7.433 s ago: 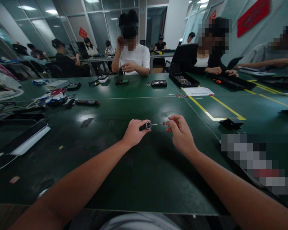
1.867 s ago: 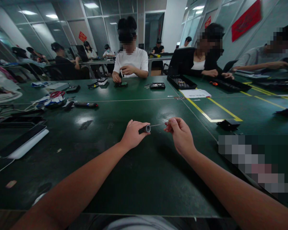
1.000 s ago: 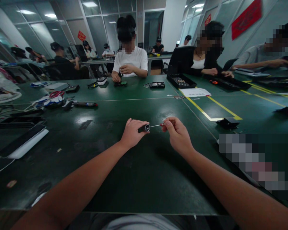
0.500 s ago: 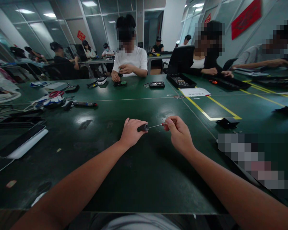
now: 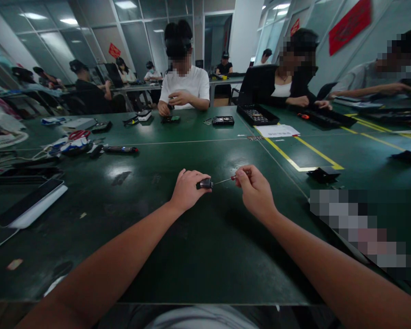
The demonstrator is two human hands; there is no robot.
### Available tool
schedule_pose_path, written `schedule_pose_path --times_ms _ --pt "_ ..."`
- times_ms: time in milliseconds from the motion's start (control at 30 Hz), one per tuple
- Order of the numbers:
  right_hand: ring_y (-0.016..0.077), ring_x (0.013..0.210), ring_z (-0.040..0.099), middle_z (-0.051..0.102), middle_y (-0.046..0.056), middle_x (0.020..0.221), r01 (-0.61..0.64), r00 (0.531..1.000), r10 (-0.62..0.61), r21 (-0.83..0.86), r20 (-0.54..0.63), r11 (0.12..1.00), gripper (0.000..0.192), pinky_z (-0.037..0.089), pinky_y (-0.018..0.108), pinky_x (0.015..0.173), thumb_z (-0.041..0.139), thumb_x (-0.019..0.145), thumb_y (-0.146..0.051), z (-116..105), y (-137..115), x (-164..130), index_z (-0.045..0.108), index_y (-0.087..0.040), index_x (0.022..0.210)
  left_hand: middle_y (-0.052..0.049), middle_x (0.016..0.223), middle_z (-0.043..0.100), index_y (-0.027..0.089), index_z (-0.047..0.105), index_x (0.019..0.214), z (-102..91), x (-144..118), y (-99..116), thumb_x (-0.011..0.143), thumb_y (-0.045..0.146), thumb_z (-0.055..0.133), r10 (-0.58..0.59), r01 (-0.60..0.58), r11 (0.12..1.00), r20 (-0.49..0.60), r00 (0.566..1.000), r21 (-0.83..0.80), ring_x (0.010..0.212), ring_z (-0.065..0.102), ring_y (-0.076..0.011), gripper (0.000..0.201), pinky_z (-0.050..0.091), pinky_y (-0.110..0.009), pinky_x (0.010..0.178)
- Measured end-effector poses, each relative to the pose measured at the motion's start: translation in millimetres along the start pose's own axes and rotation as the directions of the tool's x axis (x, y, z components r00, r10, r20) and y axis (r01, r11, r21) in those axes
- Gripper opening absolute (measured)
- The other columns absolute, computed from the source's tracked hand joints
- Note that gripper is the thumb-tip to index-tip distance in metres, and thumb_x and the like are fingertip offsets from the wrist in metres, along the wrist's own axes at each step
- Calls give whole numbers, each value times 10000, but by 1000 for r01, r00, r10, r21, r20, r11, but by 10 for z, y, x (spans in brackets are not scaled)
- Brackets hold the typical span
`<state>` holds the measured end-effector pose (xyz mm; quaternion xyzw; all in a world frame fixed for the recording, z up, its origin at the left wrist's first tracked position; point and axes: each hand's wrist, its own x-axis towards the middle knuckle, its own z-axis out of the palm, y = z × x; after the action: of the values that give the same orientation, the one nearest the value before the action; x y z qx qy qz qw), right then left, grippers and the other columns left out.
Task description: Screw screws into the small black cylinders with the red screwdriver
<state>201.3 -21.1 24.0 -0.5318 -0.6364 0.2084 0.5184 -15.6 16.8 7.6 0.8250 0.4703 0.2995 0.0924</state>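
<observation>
The left fingers (image 5: 196, 176) close around a short dark cylinder (image 5: 204, 183) and hold it just above the table (image 5: 192, 256). The right fingertips (image 5: 240, 176) pinch the red handle of a thin screwdriver (image 5: 226, 179), and its tip meets the metal end of the cylinder. So the tool seems already seated in the part, but I cannot tell how far the turning is done. Both wrists are low, and both bare forearms stretch forward from the body and come together over the mat.
</observation>
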Motion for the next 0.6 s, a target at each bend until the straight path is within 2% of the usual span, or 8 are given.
schedule_pose_path --times_ms 233,300,433,500,600 --pt "183 693 579 611 -1 740 -13 999 13 -11 -47 1000 198 419 344 680 473 989 -388 14 21 10 568 -230 920 -21 1115 723 253 696 1134 9 2 -13 800 343 817 -12 13 999 12 1000 -42 1079 629 -245 366 280 -555 1152" --pt "188 707 589 618 3 751 -18 998 18 -12 -55 1000 201 423 347 686 474 990 -396 17 30 11 573 -231 929 -31 1110 726 247 689 1160 11 0 -15 804 367 810 -14 14 999 12 1000 -51 1058 635 -249 394 342 -534 1116" --pt "197 743 609 633 13 779 -24 998 24 3 -60 1000 215 436 355 708 469 995 -409 15 29 9 578 -231 943 -63 1192 704 248 596 1342 7 -10 -11 850 374 764 -51 46 991 -40 998 -129 1073 640 -249 534 488 -440 974" --pt "195 738 605 634 13 780 -21 998 22 7 -60 1000 217 440 356 713 469 996 -411 12 21 7 579 -231 943 -69 1237 688 251 577 1365 -2 -11 -3 884 351 728 -67 54 981 -67 995 -188 1106 639 -244 514 506 -418 962" --pt "190 727 598 629 8 771 -17 998 17 9 -59 1000 219 439 355 713 471 996 -413 9 13 5 580 -233 937 -79 1233 683 222 617 1300 -27 1 23 910 321 690 -94 66 964 -99 991 -257 1109 642 -240 410 511 -409 973"
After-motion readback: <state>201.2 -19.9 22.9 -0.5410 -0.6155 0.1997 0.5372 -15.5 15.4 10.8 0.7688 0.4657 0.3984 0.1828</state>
